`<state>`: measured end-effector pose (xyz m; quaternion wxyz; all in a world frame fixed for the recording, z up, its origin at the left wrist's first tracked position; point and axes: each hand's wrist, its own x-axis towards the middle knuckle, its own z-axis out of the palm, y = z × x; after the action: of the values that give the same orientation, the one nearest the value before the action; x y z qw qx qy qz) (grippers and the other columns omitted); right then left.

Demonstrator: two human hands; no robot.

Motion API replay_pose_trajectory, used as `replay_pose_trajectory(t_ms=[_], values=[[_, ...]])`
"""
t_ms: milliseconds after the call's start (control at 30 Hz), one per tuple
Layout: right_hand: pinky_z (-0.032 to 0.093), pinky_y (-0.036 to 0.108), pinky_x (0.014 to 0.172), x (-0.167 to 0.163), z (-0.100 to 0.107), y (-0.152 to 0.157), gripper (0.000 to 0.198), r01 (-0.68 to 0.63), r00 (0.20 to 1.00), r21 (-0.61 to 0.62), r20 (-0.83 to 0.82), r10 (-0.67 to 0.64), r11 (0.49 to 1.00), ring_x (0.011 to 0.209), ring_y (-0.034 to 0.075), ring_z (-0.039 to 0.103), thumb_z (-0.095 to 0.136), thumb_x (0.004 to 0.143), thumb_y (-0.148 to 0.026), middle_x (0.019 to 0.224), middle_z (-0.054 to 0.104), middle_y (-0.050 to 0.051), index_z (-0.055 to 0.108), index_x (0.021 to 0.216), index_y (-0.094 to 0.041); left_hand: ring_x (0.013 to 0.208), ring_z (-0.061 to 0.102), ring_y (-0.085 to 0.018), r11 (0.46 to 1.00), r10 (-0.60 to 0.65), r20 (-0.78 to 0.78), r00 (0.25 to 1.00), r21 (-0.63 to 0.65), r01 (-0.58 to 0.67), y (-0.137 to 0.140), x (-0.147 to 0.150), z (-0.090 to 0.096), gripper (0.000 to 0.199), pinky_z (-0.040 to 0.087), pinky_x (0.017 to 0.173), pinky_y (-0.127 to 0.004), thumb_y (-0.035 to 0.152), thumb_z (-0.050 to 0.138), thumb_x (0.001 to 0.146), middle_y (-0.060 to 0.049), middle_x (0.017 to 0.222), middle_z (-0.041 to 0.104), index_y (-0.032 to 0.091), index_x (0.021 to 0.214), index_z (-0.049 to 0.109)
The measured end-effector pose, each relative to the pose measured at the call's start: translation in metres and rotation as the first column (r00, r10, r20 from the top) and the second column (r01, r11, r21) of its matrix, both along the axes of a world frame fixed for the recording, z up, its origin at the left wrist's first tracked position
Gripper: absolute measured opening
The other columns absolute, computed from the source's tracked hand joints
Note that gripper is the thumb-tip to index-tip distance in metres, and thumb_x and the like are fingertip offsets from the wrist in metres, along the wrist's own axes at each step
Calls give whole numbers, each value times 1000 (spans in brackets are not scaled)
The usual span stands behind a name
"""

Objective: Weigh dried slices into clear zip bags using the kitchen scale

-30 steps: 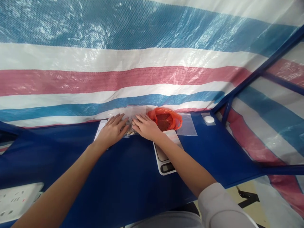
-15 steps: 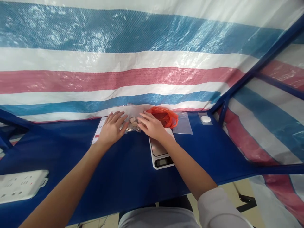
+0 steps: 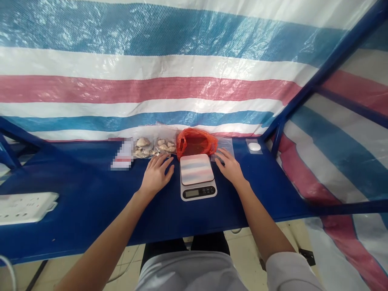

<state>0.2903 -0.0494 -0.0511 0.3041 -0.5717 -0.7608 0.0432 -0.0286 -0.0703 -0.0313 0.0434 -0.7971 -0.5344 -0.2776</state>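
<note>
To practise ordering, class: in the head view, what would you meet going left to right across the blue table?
White power strip, pixelated flat item, left hand, digital scale, right hand, small white oval object.

No text is showing legibly: between the left hand [image 3: 157, 173] and right hand [image 3: 229, 166], the scale [image 3: 197, 170] is showing button marks [image 3: 207, 189] too small to make out.

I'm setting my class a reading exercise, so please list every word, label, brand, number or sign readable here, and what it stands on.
No text can be read.
Scale: button marks too small; no digits legible on its display.
Flat white item with some red: pixelated, unreadable.
Power strip: marks too small to read.
</note>
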Motion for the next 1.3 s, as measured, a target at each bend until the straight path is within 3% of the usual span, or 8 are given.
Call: replay_pose_trajectory(t_ms=[200,400,567,933,1300], values=[[37,53,121,5,-20,-11,41,-18,990,-57,139,26,998,144,32,48,48,101,-35,147,59,10,67,134,-21,138,52,-36,991,32,-80,996,-124,-41,-3,-7,-22,46,35,119,-58,42,45,97,-14,145,60,22,131,68],[31,57,123,5,-20,-13,47,-15,978,-142,206,44,990,148,33,41,46,103,-39,155,50,9,59,145,-23,145,44,-39,980,94,-142,985,-159,-117,-7,-8,-31,54,29,120,-62,46,43,98,-16,155,50,20,142,61],[29,55,124,5,-18,-15,49,-5,972,-159,232,42,987,150,33,39,44,103,-40,158,47,8,55,148,-22,146,42,-38,981,106,-152,983,-148,-128,-8,-5,-33,53,29,120,-62,45,45,99,-13,157,48,25,147,56],[29,52,125,4,-16,-16,49,21,960,-173,280,28,985,150,30,38,43,104,-41,159,46,7,54,149,-24,150,37,-36,956,123,-242,963,-232,-180,-12,0,-21,57,25,124,-57,44,42,101,-14,161,42,19,151,51],[30,54,125,4,-18,-16,47,18,967,-150,256,21,988,149,31,41,45,104,-40,157,49,6,57,146,-24,149,38,-37,963,117,-224,968,-214,-166,-10,-1,-25,56,27,122,-58,44,43,101,-14,160,43,20,150,53]])
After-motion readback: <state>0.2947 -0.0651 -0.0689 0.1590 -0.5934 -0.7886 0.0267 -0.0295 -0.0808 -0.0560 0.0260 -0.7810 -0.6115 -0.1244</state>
